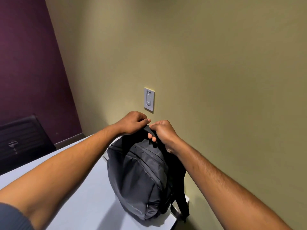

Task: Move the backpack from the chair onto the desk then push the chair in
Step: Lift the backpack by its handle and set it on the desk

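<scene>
You are gripping the top handle of the black backpack with both hands: your left hand and your right hand are curled tightly around it, side by side. The backpack is standing upright on the white worktop, near the corner against the olive wall.

A white light switch plate sits on the olive-tan wall — a rocker in the middle, with a small label above it too small to read. To the left, a dark purple wall meets the tan one at a corner — a grey baseboard runs along its foot.
</scene>
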